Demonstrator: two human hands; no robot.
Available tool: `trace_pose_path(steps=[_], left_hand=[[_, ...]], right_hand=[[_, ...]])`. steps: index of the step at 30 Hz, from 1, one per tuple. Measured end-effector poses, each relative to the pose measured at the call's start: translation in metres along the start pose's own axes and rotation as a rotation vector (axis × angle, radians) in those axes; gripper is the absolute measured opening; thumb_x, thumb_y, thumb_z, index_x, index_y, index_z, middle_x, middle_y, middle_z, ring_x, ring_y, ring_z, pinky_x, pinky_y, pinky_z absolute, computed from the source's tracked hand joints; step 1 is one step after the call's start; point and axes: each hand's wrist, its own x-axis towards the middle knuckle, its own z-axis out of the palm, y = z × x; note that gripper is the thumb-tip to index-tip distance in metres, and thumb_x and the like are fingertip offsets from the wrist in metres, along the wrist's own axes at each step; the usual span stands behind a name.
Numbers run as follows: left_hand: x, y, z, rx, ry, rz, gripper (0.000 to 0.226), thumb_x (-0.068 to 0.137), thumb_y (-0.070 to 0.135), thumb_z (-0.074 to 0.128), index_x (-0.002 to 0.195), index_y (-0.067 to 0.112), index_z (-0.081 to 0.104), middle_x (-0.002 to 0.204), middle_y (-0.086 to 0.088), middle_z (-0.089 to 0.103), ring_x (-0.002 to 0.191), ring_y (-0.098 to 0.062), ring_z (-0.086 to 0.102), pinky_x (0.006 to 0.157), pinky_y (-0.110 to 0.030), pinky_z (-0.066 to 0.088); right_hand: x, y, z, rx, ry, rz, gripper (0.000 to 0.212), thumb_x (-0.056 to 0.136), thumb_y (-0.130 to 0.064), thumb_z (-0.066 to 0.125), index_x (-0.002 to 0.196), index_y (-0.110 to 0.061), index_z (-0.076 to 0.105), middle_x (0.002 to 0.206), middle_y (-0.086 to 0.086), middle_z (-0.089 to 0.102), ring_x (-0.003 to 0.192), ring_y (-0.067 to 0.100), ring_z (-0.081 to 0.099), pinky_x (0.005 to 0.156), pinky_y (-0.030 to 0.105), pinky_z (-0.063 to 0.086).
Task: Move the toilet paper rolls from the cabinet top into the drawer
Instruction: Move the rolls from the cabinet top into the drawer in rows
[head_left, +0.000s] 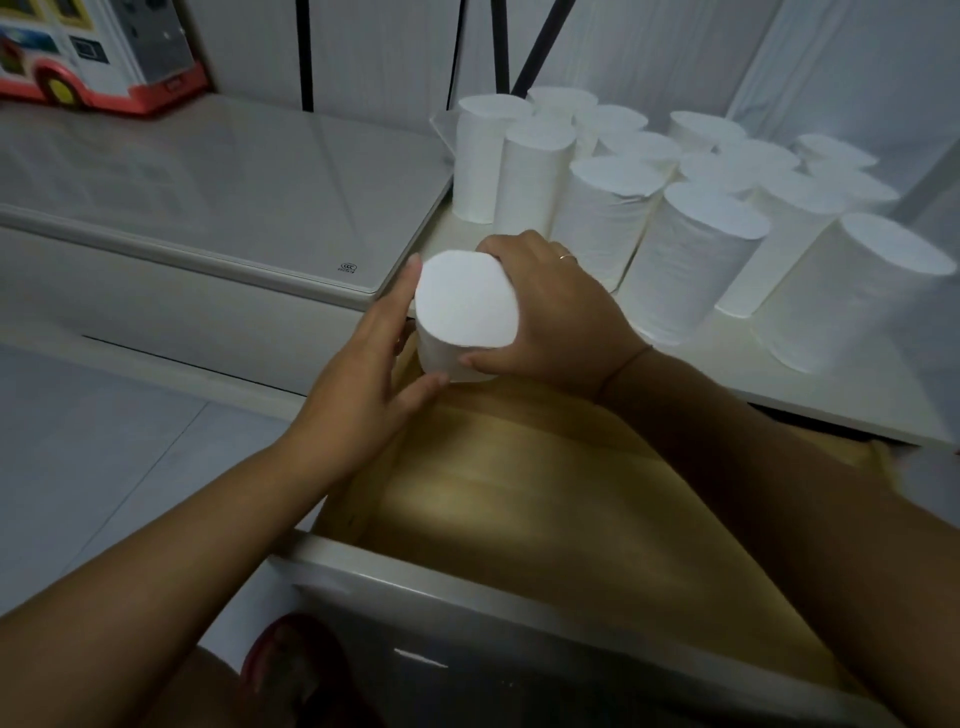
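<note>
Both hands hold one white toilet paper roll (465, 304) upright over the far left corner of the open drawer (519, 499), whose inside is yellowish wood. My left hand (363, 374) cups the roll's left side and bottom. My right hand (556, 317) wraps its right side, thumb in front. Several more white rolls (691, 249) stand upright on the white cabinet top (727, 364), just behind and to the right of my hands. The drawer floor that shows holds nothing; my right forearm covers part of it.
A lower white cabinet with a glass top (208, 176) stands to the left. A red and white toy vehicle (98, 57) sits at its far left corner. The drawer's white front panel (467, 597) is nearest me. Pale floor tiles (78, 467) lie at the left.
</note>
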Motion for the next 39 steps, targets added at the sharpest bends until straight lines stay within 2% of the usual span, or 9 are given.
trace_pose_path(steps=[2,4,6,9,16,22,27,33,39], left_hand=[[0.0,-0.002,0.0,-0.036,0.009,0.015,0.09,0.078,0.049,0.064,0.144,0.053,0.002,0.15,0.02,0.026,0.123,0.006,0.038,0.083,0.004,0.032],[-0.003,-0.004,0.001,-0.04,-0.01,0.032,0.087,0.075,0.059,0.061,0.144,0.052,0.009,0.144,0.025,0.029,0.115,0.012,0.042,0.078,0.005,0.036],[-0.006,-0.008,0.005,-0.009,-0.066,0.014,0.083,0.073,0.06,0.06,0.143,0.048,0.019,0.143,0.019,0.035,0.112,0.005,0.048,0.084,-0.009,0.045],[-0.009,-0.018,0.016,0.086,-0.142,-0.038,0.074,0.081,0.034,0.069,0.144,0.032,0.031,0.147,-0.001,0.039,0.122,-0.019,0.049,0.099,-0.038,0.046],[-0.003,-0.035,0.042,0.372,-0.277,-0.019,0.059,0.093,0.015,0.053,0.146,0.011,0.028,0.158,-0.004,0.015,0.141,-0.025,0.025,0.108,-0.036,0.031],[-0.009,-0.047,0.052,0.529,-0.377,0.027,0.066,0.095,0.023,0.05,0.15,0.023,0.014,0.16,0.003,0.004,0.146,-0.024,-0.005,0.118,-0.043,0.015],[-0.013,-0.054,0.05,0.693,-0.416,0.101,0.08,0.093,0.036,0.051,0.149,0.027,-0.005,0.159,0.001,-0.009,0.145,-0.019,-0.014,0.116,-0.042,-0.01],[-0.008,-0.06,0.042,0.696,-0.481,0.091,0.086,0.091,0.041,0.053,0.146,0.033,-0.013,0.158,0.005,-0.015,0.144,-0.015,-0.017,0.114,-0.036,-0.011],[-0.006,-0.062,0.04,0.591,-0.523,0.052,0.087,0.089,0.046,0.053,0.146,0.037,-0.012,0.156,0.011,-0.019,0.143,-0.01,-0.019,0.115,-0.039,-0.002]], right_hand=[[-0.004,-0.001,0.004,0.057,0.01,0.025,0.085,0.062,-0.061,0.073,0.128,-0.017,0.043,0.124,0.004,0.051,0.111,0.021,0.047,0.09,0.029,0.038],[-0.009,-0.001,0.013,0.088,-0.011,0.051,0.086,0.06,-0.064,0.073,0.127,-0.017,0.044,0.121,0.005,0.052,0.109,0.023,0.049,0.09,0.036,0.043],[-0.015,0.002,0.028,0.087,-0.036,0.079,0.087,0.061,-0.064,0.073,0.129,-0.017,0.044,0.12,0.005,0.052,0.108,0.025,0.049,0.089,0.038,0.043],[-0.024,0.012,0.058,0.077,-0.096,0.112,0.087,0.065,-0.06,0.072,0.133,-0.016,0.04,0.125,0.006,0.05,0.11,0.024,0.048,0.092,0.036,0.041],[-0.024,0.022,0.117,0.141,-0.077,0.22,0.082,0.069,-0.049,0.074,0.134,-0.015,0.039,0.126,0.009,0.047,0.112,0.027,0.047,0.091,0.035,0.036],[-0.028,0.027,0.131,0.189,-0.024,0.222,0.066,0.078,-0.032,0.07,0.135,-0.01,0.043,0.132,0.013,0.039,0.111,0.028,0.049,0.091,0.035,0.046],[-0.032,0.025,0.134,0.03,0.062,0.213,0.057,0.078,-0.039,0.069,0.124,-0.012,0.049,0.124,0.01,0.044,0.097,0.027,0.055,0.077,0.037,0.051],[-0.027,0.016,0.141,-0.041,0.078,0.254,0.057,0.079,-0.046,0.065,0.122,-0.014,0.045,0.124,0.009,0.043,0.094,0.023,0.053,0.072,0.026,0.044],[-0.019,0.023,0.096,0.013,0.102,0.138,0.059,0.077,-0.046,0.065,0.122,-0.01,0.05,0.123,0.011,0.046,0.105,0.027,0.049,0.09,0.039,0.044]])
